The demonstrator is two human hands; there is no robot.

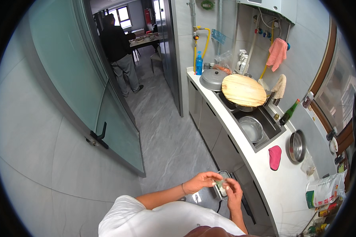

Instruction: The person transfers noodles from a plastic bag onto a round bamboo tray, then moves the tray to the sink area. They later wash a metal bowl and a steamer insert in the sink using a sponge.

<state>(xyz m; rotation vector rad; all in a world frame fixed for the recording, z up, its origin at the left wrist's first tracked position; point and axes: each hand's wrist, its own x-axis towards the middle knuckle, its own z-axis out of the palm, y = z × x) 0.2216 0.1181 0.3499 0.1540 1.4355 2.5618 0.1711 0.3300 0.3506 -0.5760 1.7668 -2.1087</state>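
My left hand [202,182] is raised before my chest, fingers bent towards my right hand [233,189]. The two hands nearly meet, and whether something small lies between their fingertips cannot be told. Below them, partly covered, is a pull-out bin or basket [219,194] with a pale liner at the cabinet front. To the right, a pink cloth [275,158] lies on the white counter beside an upright steel bowl [297,145]. In the sink stands a metal pot [251,129] with whitish liquid. A round wooden board [244,90] rests over the sink's far part.
A metal lid [215,79] and a blue pump bottle [199,63] stand at the counter's far end. A green bottle [289,113] leans by the sink; a printed bag [326,189] is at the right. A glass door [118,139] stands ajar at left. A person [115,44] stands beyond the doorway.
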